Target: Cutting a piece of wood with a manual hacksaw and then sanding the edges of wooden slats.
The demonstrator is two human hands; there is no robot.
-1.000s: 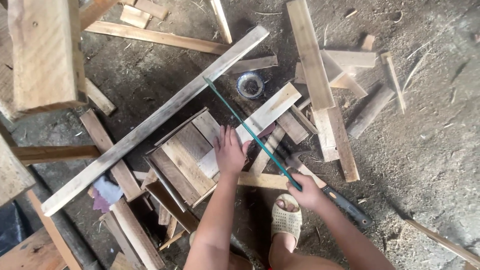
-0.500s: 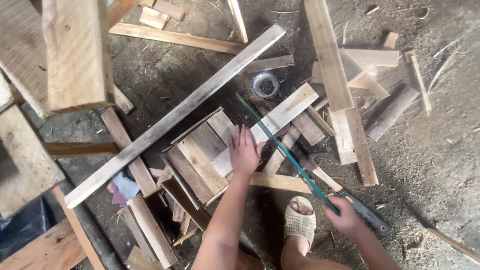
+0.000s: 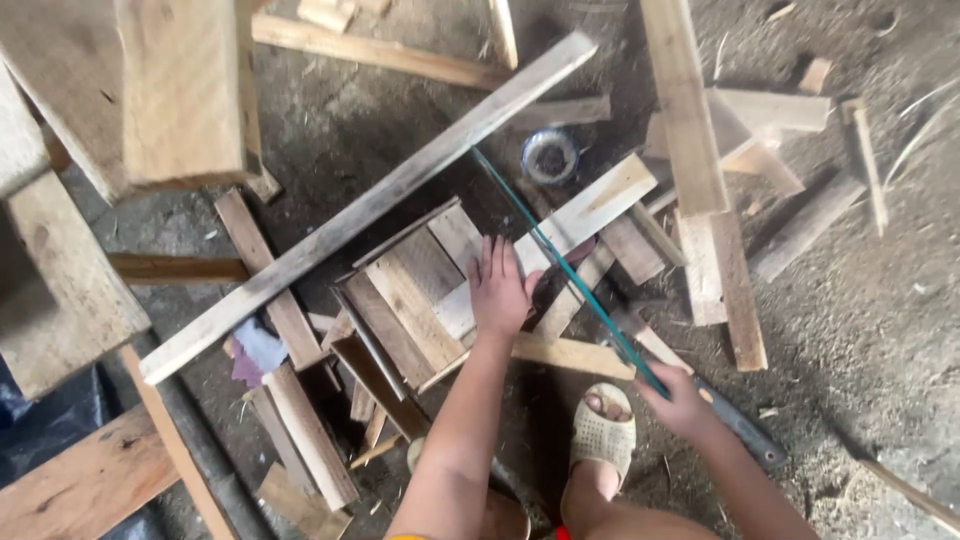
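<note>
Pale plank [image 3: 560, 235] pinned under the flat, open left hand [image 3: 499, 290] — right hand [image 3: 680, 400] closed around the saw [image 3: 570, 270] handle should stroke long and level.

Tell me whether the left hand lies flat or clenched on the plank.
Flat: the left hand lies palm down, fingers spread, on the pale plank.

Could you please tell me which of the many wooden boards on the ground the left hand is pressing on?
The left hand presses the short pale board crossed by the green saw blade; the others lie untouched.
</note>
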